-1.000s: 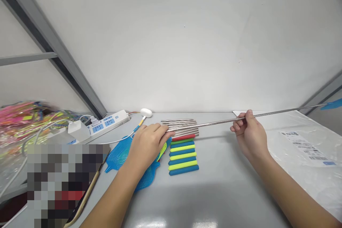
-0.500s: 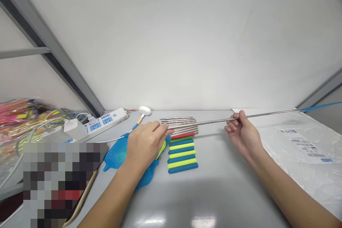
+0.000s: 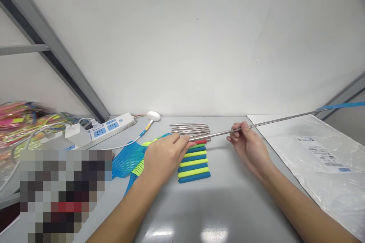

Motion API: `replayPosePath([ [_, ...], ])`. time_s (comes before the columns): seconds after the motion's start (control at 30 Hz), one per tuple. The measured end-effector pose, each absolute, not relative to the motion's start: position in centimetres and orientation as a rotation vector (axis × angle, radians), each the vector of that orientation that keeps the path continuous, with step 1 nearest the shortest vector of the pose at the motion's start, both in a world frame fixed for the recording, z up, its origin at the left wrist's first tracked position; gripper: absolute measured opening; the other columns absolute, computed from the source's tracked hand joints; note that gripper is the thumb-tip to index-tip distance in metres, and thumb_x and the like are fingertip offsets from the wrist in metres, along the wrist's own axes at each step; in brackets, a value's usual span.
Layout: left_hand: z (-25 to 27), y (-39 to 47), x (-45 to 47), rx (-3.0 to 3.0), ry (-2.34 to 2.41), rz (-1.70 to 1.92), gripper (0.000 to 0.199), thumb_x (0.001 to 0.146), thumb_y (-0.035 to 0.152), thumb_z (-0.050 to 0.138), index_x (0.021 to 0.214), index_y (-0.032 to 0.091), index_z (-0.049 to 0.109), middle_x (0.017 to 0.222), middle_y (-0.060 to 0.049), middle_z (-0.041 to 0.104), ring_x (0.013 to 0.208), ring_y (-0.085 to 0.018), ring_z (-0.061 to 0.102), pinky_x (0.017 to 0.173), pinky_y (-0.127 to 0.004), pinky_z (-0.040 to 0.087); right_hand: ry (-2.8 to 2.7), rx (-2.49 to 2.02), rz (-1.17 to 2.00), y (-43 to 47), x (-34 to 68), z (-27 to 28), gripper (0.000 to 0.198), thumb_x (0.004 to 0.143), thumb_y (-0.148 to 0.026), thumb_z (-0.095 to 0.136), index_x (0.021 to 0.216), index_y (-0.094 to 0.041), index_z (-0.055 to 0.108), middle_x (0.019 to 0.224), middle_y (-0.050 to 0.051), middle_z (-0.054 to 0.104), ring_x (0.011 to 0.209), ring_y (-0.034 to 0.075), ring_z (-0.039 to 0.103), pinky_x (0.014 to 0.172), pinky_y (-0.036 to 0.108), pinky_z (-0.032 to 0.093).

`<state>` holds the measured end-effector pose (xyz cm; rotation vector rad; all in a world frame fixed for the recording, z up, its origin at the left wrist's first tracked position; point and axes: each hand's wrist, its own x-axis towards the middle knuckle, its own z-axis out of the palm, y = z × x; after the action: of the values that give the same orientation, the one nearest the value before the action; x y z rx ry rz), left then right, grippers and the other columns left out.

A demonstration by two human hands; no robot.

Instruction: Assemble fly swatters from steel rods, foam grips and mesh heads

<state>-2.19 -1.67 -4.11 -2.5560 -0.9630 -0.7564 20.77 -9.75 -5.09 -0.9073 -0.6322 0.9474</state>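
Note:
A slim metal rod (image 3: 224,133) runs between my hands, tilted up to the right. Its far right end meets a blue plastic piece (image 3: 342,105), seen edge-on. My left hand (image 3: 162,155) is closed on the rod's left end, above the metal tubes. My right hand (image 3: 251,148) pinches the rod further along, with thumb and fingers around it. Under and beside my left hand lie blue and yellow-green fly swatter heads (image 3: 129,159), partly covered by it. Blue, yellow-green, green and red plastic handles (image 3: 194,169) lie in a row just right of that hand.
Several short metal tubes (image 3: 189,127) lie behind the handles. A white power strip (image 3: 114,129) with plugs, a white oval device (image 3: 153,116) and bagged colourful items (image 3: 31,121) are on the left. At right rests a white plastic mailer (image 3: 322,159); a blurred-out object (image 3: 62,197) sits front left.
My right hand has moved left and slightly down, and my left hand slightly right. The rod tilts more, its blue end shifted left and up. More of the yellow-green swatter heads shows.

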Motion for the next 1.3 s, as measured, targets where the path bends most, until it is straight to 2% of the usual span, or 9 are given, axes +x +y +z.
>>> replayPosePath([
  [0.23,-4.3,-2.1,-1.7,-2.555,-0.967,-0.755,0.036,0.097,0.047,0.040,0.082,0.025,0.063,0.063,0.002,0.059,0.054,-0.014,0.051,0.050,-0.029,0.017,-0.656,-0.939,1.051,-10.0,19.4,-5.5,0.032,0.081,-0.056,0.066,0.082,-0.024,0.071,0.068,-0.002,0.040,0.064,0.013,0.039,0.072,0.026,0.045],
  [0.47,-4.5,-2.5,-1.4,-2.571,-0.963,-0.741,0.036,0.097,0.047,0.040,0.083,0.025,0.063,0.064,0.002,0.059,0.056,-0.014,0.052,0.050,-0.031,0.017,-0.679,-0.947,1.083,-10.3,18.7,-5.9,0.031,0.085,-0.053,0.062,0.088,-0.024,0.072,0.069,-0.002,0.042,0.066,0.013,0.041,0.074,0.026,0.045],
  [0.67,-4.4,-2.4,-1.5,-2.596,-0.943,-0.751,0.036,0.098,0.045,0.039,0.082,0.023,0.064,0.065,0.001,0.060,0.056,-0.014,0.053,0.050,-0.030,0.020,-0.707,-0.947,1.096,-10.3,18.7,-5.6,0.032,0.083,-0.054,0.065,0.088,-0.024,0.073,0.067,-0.002,0.040,0.064,0.013,0.039,0.071,0.026,0.044],
  [0.83,-4.0,-1.5,-2.3,-2.682,-0.941,-0.720,0.034,0.098,0.044,0.038,0.092,0.025,0.065,0.068,0.001,0.061,0.060,-0.015,0.056,0.052,-0.028,0.025,-0.768,-1.017,1.122,-10.5,19.6,-4.7,0.030,0.081,-0.050,0.068,0.093,-0.023,0.073,0.063,-0.005,0.034,0.057,0.012,0.034,0.070,0.027,0.045],
  [0.93,-3.8,-0.7,-3.0,-2.693,-0.991,-0.687,0.034,0.098,0.044,0.038,0.092,0.026,0.065,0.069,0.000,0.061,0.062,-0.016,0.057,0.053,-0.028,0.026,-0.753,-1.049,1.064,-10.3,21.1,-4.5,0.025,0.080,-0.046,0.071,0.088,-0.022,0.074,0.061,-0.006,0.036,0.054,0.010,0.033,0.068,0.026,0.046],
  [1.07,-3.7,0.2,-3.6,-2.686,-1.044,-0.662,0.033,0.097,0.045,0.039,0.094,0.027,0.067,0.071,0.000,0.063,0.065,-0.016,0.058,0.053,-0.028,0.027,-0.751,-1.149,0.990,-9.7,23.1,-4.8,0.025,0.075,-0.043,0.076,0.067,-0.020,0.070,0.065,-0.003,0.049,0.057,0.010,0.043,0.069,0.026,0.049],
  [1.13,-3.5,0.4,-3.9,-2.695,-1.069,-0.646,0.034,0.097,0.047,0.039,0.096,0.027,0.067,0.073,0.000,0.064,0.067,-0.017,0.059,0.054,-0.028,0.028,-0.748,-1.164,0.982,-9.6,23.7,-4.9,0.027,0.073,-0.043,0.078,0.064,-0.019,0.069,0.067,-0.002,0.052,0.058,0.009,0.046,0.068,0.025,0.050],
  [1.3,-3.2,1.0,-4.7,-2.686,-1.119,-0.646,0.034,0.096,0.049,0.040,0.100,0.028,0.066,0.081,0.000,0.068,0.073,-0.017,0.062,0.057,-0.028,0.030,-0.696,-1.128,0.963,-9.6,24.5,-4.5,0.026,0.073,-0.040,0.079,0.086,-0.019,0.074,0.068,-0.003,0.055,0.054,0.007,0.047,0.061,0.023,0.051],
])
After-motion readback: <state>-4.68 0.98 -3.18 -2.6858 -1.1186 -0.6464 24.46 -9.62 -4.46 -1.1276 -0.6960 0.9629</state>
